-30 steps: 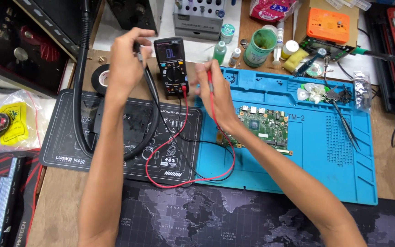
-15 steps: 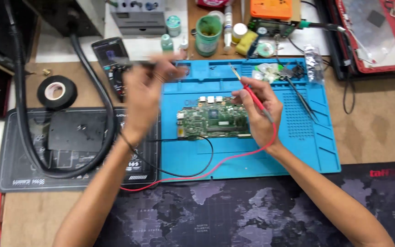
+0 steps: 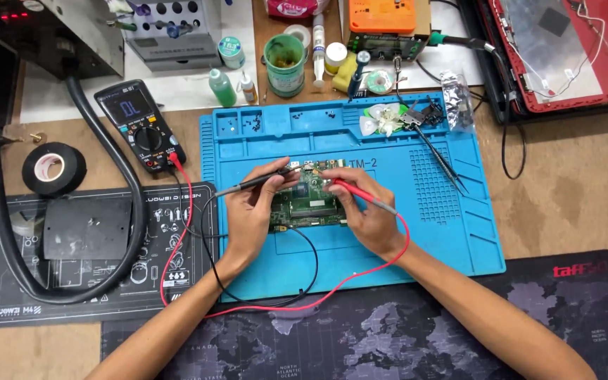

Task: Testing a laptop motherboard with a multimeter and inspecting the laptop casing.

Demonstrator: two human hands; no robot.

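A green circuit board (image 3: 304, 205) lies on the blue work mat (image 3: 431, 232). My left hand (image 3: 251, 211) holds a black test probe (image 3: 251, 184) with its tip on the board's upper edge. My right hand (image 3: 364, 211) holds a red test probe (image 3: 360, 193), its tip also touching the board's top. Black and red leads (image 3: 181, 211) run left to a black multimeter (image 3: 138, 125) lying above the mat's left corner.
A roll of black tape (image 3: 53, 169) and a thick black hose (image 3: 131, 211) sit on a black mat (image 3: 8, 295) at left. Bottles, a green cup (image 3: 284, 65), an orange device (image 3: 383, 15), tweezers (image 3: 441, 158) and an open red laptop shell (image 3: 564, 49) line the back.
My left hand left the multimeter and came down with the black probe to the board. Both probe tips now rest on the board, and the view has shifted down and right.
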